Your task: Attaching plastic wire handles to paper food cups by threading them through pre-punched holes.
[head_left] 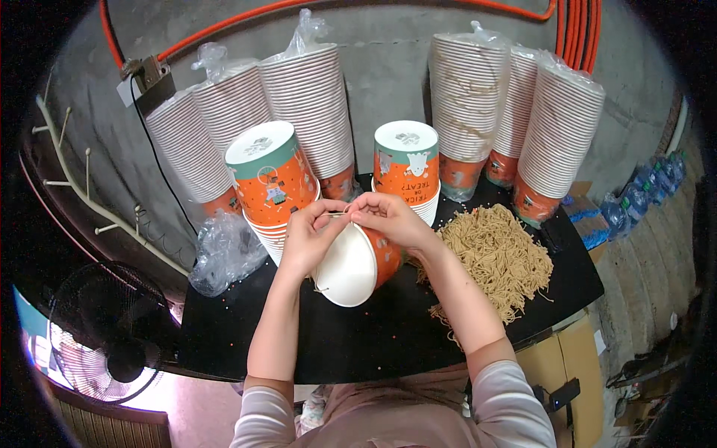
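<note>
An orange paper bucket (386, 257) lies tilted on its side in front of me, its white inside facing my left and toward me. My left hand (314, 230) pinches a thin tan cord (337, 214) at the bucket's upper rim. Against it, my right hand (390, 221) has thumb and forefinger closed at the same spot, and its fingertips meet those of the left. A bit of cord also shows at the opposite side of the rim. Right of my right forearm lies a heap of tan cords (499, 257).
Upside-down bucket stacks, one at left (272, 175) and one at centre (407, 160), stand on the black table (336, 343). Tall bagged stacks (306, 104) line the wall. A crumpled plastic bag (224, 254) lies at left, near a fan (108, 332). Bottles (635, 198) sit beyond the table's right.
</note>
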A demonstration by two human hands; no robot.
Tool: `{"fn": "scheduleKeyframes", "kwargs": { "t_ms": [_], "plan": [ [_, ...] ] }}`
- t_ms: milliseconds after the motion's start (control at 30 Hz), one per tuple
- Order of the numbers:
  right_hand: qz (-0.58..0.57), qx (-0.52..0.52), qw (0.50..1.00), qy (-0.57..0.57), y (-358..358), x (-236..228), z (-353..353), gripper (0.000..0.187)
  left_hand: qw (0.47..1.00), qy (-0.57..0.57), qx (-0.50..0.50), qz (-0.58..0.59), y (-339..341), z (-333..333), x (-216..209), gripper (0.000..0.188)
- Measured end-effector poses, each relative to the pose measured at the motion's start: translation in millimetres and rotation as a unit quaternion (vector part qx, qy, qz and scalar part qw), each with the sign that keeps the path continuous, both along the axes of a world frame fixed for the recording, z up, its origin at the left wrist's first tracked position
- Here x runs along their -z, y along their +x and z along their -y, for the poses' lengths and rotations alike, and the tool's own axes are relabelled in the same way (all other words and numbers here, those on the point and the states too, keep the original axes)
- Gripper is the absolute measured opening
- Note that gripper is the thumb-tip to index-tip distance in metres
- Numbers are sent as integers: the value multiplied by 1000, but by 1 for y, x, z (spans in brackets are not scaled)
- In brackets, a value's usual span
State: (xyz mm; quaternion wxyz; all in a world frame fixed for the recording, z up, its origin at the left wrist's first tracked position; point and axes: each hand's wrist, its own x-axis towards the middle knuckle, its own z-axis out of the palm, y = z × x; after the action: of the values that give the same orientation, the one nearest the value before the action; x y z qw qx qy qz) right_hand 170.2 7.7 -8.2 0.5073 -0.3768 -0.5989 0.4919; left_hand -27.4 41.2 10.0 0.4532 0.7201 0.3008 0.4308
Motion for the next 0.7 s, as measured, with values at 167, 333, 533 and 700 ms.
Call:
{"fn": "scheduleKeyframes", "kwargs": {
  "t_ms": [167,333,533,700],
  "plan": [
    [-13,-9,1000,7,2,0,-2,13,999,-29,22,25,-3,-6,5,15],
    [-11,-22,999,-25,5,-4,1,14,998,-57,4,-6,-4,-1,-2,17],
    [-32,-33,999,2,7,9,-9,13,985,-123,108,50,-21,-17,-3,32],
    [-39,-53,998,-3,3,2,-3,12,999,7,-17,-28,-12,-14,7,24]
  ]
}}
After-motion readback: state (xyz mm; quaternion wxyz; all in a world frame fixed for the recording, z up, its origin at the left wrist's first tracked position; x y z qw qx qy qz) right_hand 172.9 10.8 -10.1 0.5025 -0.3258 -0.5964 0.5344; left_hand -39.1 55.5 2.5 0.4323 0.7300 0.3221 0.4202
